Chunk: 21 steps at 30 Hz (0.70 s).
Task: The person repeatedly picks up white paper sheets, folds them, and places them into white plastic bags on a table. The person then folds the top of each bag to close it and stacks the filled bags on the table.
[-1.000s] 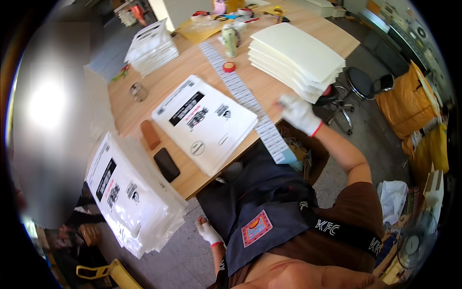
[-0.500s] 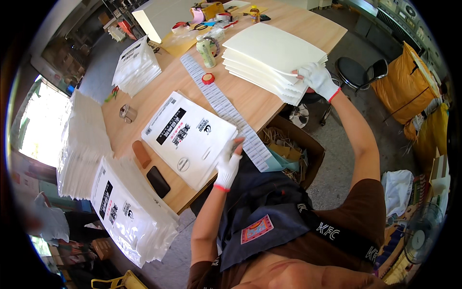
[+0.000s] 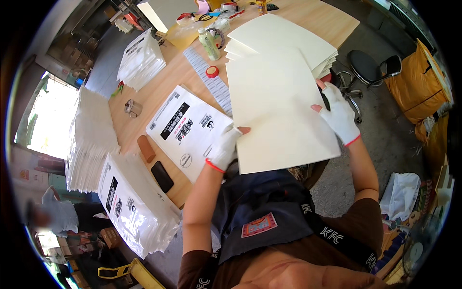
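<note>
A large cream sheet [image 3: 276, 108] is held flat above the table edge between both gloved hands. My left hand [image 3: 225, 147] grips its lower left edge, and my right hand [image 3: 338, 113] grips its right edge. Behind it lies the stack of cream sheets [image 3: 284, 41] on the wooden table [image 3: 171, 82]. To the left, a stack of white printed bags [image 3: 185, 130] lies on the table, close to my left hand.
A long strip of labels [image 3: 209, 79], a red tape roll [image 3: 212, 72] and a green bottle [image 3: 209, 44] lie on the table. A black phone [image 3: 162, 176] and a brown case [image 3: 146, 148] sit near the edge. More bag stacks [image 3: 134, 207] stand left. An office chair [image 3: 370, 65] stands right.
My right hand has lifted one cream sheet off the stack and brought it toward me. My left hand rose from the printed bags and took hold of the sheet's left edge.
</note>
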{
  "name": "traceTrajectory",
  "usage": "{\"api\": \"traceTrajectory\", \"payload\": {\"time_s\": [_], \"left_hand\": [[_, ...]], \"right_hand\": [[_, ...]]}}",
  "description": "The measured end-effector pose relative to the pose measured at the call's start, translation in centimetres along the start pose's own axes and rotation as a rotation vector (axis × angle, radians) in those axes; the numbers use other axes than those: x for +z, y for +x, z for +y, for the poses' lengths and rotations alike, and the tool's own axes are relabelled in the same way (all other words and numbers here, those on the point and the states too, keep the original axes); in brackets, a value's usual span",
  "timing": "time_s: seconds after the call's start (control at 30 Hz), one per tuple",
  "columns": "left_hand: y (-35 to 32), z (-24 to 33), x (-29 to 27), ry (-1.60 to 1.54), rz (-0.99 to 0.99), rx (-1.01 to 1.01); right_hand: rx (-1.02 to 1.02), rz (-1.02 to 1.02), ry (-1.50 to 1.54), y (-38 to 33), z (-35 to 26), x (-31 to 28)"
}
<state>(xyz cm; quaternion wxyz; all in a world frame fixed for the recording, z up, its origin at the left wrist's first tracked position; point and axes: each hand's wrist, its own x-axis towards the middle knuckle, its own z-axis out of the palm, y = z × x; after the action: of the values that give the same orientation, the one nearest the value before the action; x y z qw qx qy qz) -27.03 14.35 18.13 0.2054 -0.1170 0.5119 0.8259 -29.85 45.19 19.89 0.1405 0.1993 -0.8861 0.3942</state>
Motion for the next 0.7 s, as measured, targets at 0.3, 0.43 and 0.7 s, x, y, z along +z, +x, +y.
{"api": "traceTrajectory", "payload": {"time_s": [0.3, 0.43, 0.7], "left_hand": [[-2.9, -8.1, 4.1, 1.357, 0.244, 0.582], [-4.6, -7.8, 2.7, 1.408, 0.136, 0.675], [-1.6, -8.5, -17.7, 1.542, 0.813, 0.540]], "right_hand": [[0.207, -0.140, 0.771, -4.4, -4.4, 12.9], [0.398, 0.029, 0.726, -5.6, -3.0, 16.1], [0.269, -0.395, 0.694, -4.8, -3.6, 13.8]]}}
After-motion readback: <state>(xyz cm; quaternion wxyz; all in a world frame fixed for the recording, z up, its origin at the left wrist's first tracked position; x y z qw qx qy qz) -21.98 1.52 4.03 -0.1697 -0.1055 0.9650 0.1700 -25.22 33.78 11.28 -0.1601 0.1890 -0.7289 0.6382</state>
